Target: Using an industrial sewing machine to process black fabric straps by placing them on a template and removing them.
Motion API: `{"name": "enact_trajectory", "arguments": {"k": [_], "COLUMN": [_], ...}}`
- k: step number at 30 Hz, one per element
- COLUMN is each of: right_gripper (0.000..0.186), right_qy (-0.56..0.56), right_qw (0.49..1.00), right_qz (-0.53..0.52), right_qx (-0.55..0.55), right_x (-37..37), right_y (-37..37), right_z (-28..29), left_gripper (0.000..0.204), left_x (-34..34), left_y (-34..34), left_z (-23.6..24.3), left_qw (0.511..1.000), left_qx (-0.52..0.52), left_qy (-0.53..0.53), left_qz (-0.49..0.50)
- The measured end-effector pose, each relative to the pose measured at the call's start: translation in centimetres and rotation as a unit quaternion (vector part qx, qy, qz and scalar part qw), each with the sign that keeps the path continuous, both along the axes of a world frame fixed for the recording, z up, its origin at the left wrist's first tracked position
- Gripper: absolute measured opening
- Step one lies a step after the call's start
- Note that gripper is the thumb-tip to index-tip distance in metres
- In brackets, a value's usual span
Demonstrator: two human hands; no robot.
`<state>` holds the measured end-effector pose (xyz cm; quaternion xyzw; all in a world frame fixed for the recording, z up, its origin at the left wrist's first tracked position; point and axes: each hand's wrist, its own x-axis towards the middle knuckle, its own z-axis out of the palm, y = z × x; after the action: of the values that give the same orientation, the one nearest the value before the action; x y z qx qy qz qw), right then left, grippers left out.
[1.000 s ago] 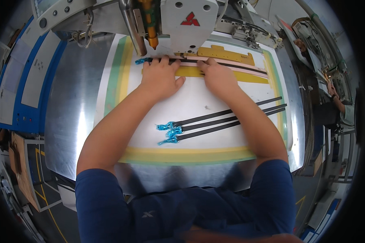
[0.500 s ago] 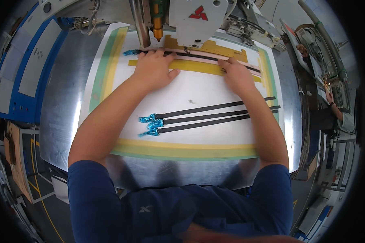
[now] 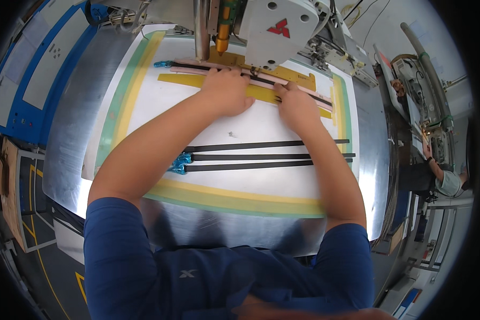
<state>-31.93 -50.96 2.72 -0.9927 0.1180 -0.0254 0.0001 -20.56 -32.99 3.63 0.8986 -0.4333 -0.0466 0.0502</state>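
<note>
A narrow black strap [image 3: 320, 98] with a blue end piece [image 3: 162, 64] lies along pale pink strips between yellow template plates [image 3: 178, 80] beneath the machine head [image 3: 274, 32]. My left hand [image 3: 224, 93] rests on the strap left of centre, fingers bent but apart, thumb out to the side. My right hand [image 3: 296, 109] presses fingertips on the same strap farther right, fingers slightly apart. Three more black straps [image 3: 240, 157] lie below on the white sheet [image 3: 133, 122], their blue ends [image 3: 180, 162] partly behind my left forearm.
The sheet, edged with yellow and green tape, lies on a metal table [image 3: 69, 149]. A metal tube [image 3: 201, 37] and gold nozzle [image 3: 223, 37] hang above. A blue cabinet [image 3: 26, 80] stands left; a co-worker [image 3: 448, 181] works at a machine on the right.
Both my hands have slid rightward along the strap under the head, the left one gradually, the right mostly earlier on. The whole view has also shifted with my head.
</note>
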Motion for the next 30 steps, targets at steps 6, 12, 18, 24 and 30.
{"name": "enact_trajectory", "arguments": {"k": [6, 12, 18, 24, 30], "right_gripper": [0.045, 0.044, 0.042, 0.041, 0.039], "right_qy": [-0.015, -0.030, 0.002, 0.017, 0.000], "right_qw": [0.999, 0.999, 0.999, 0.998, 0.999], "right_qz": [0.029, 0.020, -0.029, -0.057, -0.039], "right_qx": [0.007, 0.040, 0.029, 0.018, 0.027], "right_x": [0.0, -1.6, -4.3, -7.1, -8.2], "right_y": [-0.8, -2.8, -6.3, -10.4, -12.7], "right_z": [-0.4, -0.3, 0.7, 1.2, 0.7], "left_gripper": [0.061, 0.064, 0.066, 0.066, 0.064], "left_x": [-1.1, -2.9, -2.4, -3.1, -4.3], "left_y": [-1.8, -3.0, -3.8, -4.3, -6.1], "left_z": [-1.4, 0.5, -0.7, -0.1, 0.3], "left_qw": [0.999, 1.000, 0.999, 0.999, 0.999], "left_qx": [-0.034, 0.002, 0.002, 0.003, 0.027], "left_qy": [-0.022, -0.019, -0.026, -0.027, -0.029], "left_qz": [-0.016, 0.016, 0.021, 0.025, 0.035]}}
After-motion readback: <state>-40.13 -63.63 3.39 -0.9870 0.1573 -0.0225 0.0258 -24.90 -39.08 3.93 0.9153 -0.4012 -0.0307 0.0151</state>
